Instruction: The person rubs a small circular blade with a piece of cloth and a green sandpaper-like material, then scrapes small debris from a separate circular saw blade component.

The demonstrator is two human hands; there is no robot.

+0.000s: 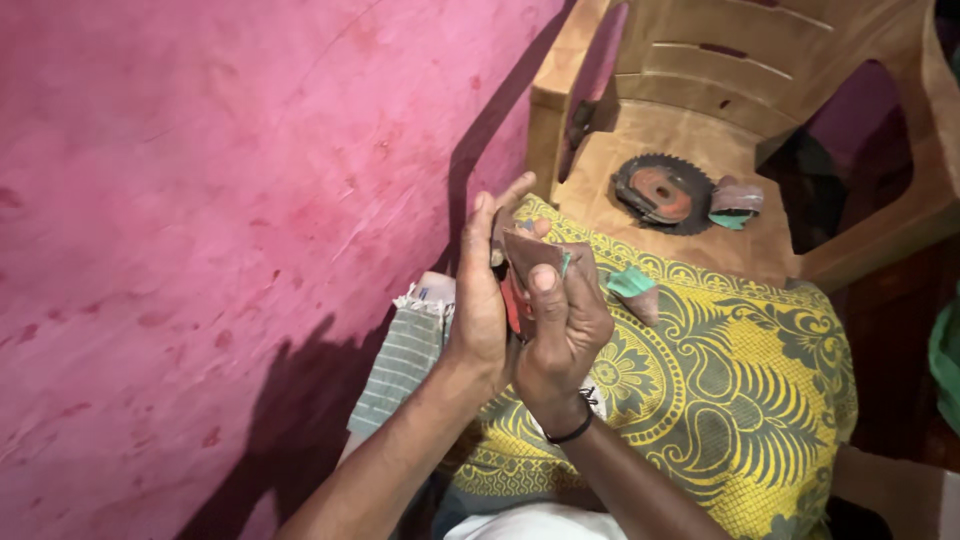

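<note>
My left hand [480,300] and my right hand [565,325] are pressed together above my lap. Between them they hold a small reddish metal part [512,300], mostly hidden by the fingers. My right thumb presses a brown piece of sandpaper [530,248] against it. My left fingers stand upright along the part's left side. A black band circles my right wrist.
A yellow patterned cloth [740,380] covers my lap, with a loose sandpaper scrap [633,285] on it. A brown plastic chair [700,120] ahead carries a toothed round blade [662,193] and more sandpaper scraps [735,200]. A pink wall [220,200] fills the left. A striped cloth [405,360] lies beside my left wrist.
</note>
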